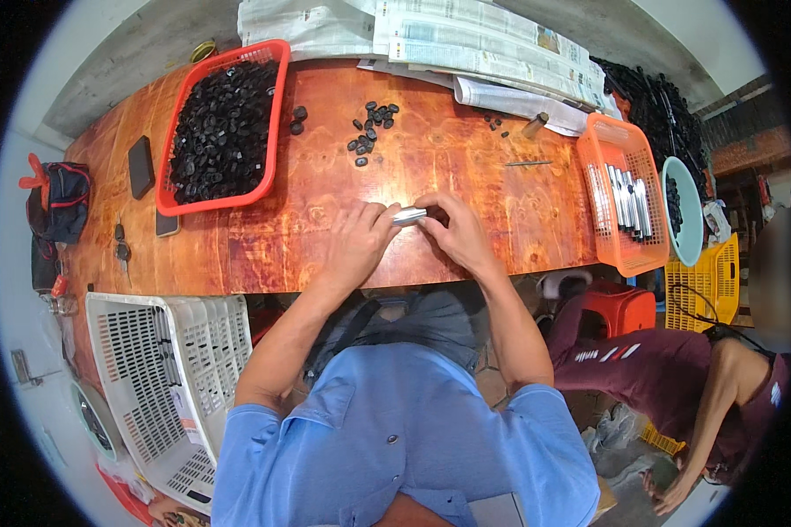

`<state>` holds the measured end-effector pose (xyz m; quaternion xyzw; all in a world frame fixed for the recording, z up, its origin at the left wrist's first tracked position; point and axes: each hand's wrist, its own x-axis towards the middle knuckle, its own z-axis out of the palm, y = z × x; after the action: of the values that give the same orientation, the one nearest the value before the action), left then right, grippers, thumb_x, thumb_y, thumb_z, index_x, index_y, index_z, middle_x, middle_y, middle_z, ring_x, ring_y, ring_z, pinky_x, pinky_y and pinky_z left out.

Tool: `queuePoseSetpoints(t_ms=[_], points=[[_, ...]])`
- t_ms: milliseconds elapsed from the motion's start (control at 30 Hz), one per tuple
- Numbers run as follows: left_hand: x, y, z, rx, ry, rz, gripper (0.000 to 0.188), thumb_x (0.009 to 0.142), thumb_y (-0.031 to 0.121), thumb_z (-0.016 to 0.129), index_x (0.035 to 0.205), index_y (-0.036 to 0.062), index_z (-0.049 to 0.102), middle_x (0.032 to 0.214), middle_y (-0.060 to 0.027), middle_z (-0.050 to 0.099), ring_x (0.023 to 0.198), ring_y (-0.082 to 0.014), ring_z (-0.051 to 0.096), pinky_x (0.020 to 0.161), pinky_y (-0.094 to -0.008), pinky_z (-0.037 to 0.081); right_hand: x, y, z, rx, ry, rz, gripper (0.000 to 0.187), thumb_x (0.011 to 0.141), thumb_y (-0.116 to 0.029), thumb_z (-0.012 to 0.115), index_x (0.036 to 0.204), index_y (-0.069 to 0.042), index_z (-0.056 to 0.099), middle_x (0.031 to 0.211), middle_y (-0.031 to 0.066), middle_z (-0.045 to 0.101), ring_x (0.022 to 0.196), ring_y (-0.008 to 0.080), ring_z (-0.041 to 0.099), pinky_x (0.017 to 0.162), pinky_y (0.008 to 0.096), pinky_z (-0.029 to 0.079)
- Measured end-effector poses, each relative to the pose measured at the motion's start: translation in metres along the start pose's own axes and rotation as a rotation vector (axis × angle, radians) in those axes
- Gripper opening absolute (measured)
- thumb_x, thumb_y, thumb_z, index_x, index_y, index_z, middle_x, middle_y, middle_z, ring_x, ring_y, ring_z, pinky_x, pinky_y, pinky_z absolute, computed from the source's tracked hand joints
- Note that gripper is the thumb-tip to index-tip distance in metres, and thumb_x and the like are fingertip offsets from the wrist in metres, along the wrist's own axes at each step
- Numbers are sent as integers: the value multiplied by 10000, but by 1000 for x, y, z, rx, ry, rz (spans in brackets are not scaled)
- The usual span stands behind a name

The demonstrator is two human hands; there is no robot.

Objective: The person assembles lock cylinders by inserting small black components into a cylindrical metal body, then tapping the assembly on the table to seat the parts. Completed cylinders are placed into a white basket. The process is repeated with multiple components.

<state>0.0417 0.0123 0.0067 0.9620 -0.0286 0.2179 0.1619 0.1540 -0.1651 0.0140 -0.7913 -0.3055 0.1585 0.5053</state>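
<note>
Both hands meet over the near middle of the orange wooden table (325, 237): the left hand (360, 237) and the right hand (453, 230) pinch a single short silver metal tube (409, 215) between closed fingertips, one hand at each end. The tube is slim, shiny and lies roughly level, just above the tabletop. There are two plastic baskets on the table: a red basket (272, 132) heaped with small black caps (far too many to count) and an orange basket (628, 255) holding about eight silver tubes side by side. Roughly a dozen loose black caps (369, 132) lie scattered beyond the hands. Newspapers (466, 44) cover the far edge.
</note>
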Motion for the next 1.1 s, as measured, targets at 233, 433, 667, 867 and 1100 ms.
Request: queuePoseSetpoints(t_ms=[233,433,667,867,1100], points=[[1,-4,3,17,32,56,339,849,242,734,1141,84,665,975,-42,622,919,-227,586,773,-382,447,47,-22,28,-396,160,-111,256,895,-252,655,967,-7,636,1010,142,608,1022,332,550,924,447,417],[9,1,-6,20,-67,20,347,855,234,741,1148,64,661,1002,-83,641,956,-263,602,807,-385,469,59,4,40,-550,293,-204,321,884,-220,655,1112,-7,579,1220,192,531,1167,376,473,1021,521,343],[14,-4,-11,-108,-114,-28,352,848,216,750,1147,52,660,1005,-105,645,943,-297,603,820,-402,475,60,6,41,-604,285,-172,422,909,-250,624,1233,5,533,1319,230,481,1274,407,421,1105,547,279],[18,-3,-13,-148,-132,-59,345,828,190,765,1135,60,675,960,-93,628,884,-293,589,765,-396,463,58,3,41,-571,223,-114,463,923,-277,604,1290,-13,504,1371,226,443,1326,409,383,1137,579,231],[13,-4,-6,-68,-144,-26,373,800,197,776,1139,73,687,861,-47,588,814,-222,567,689,-349,421,53,1,42,-567,209,-73,540,927,-263,591,1376,-2,444,1428,242,405,1374,429,347,1163,583,204]])
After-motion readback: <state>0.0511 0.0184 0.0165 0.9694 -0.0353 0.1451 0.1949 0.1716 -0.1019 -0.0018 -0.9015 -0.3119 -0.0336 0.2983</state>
